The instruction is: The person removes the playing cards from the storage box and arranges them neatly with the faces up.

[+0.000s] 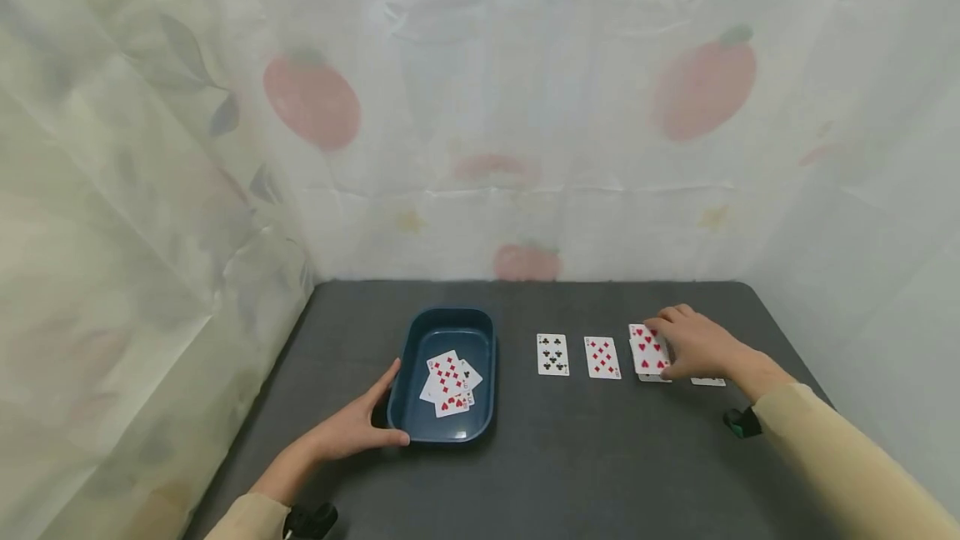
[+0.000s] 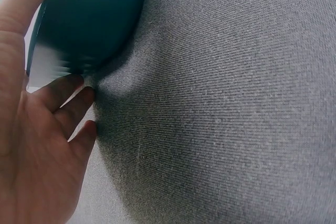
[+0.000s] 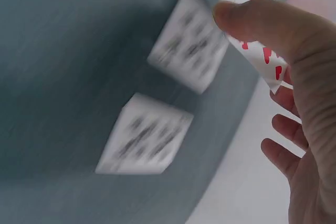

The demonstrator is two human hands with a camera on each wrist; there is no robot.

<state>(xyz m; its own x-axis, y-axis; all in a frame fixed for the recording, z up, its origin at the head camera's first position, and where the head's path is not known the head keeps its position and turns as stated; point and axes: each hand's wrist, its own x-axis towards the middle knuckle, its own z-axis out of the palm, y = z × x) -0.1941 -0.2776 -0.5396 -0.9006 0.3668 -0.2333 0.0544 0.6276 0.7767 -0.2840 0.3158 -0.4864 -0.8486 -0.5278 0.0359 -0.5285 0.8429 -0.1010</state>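
A blue tray (image 1: 490,407) stands on the table's left part, with several overlapping playing cards (image 1: 447,373) inside. My left hand (image 1: 352,427) rests against its near left corner, thumb at the front wall and fingers spread along the left side; in the left wrist view, the tray (image 2: 97,19) lies between thumb and fingers. My right hand (image 1: 697,340) pinches a hearts playing card (image 1: 648,350) by its right edge. That card is over another card that it mostly hides. In the right wrist view, the thumb lies across the hearts card (image 3: 268,56), with the other fingers behind it.
Right of the tray lie a clubs card (image 1: 552,355) and a diamonds card (image 1: 602,357). Another card (image 1: 708,382) is partly covered by my right hand. Two blurred black-suited cards show in the right wrist view. A patterned curtain (image 1: 525,107) hangs behind the dark table (image 1: 570,465).
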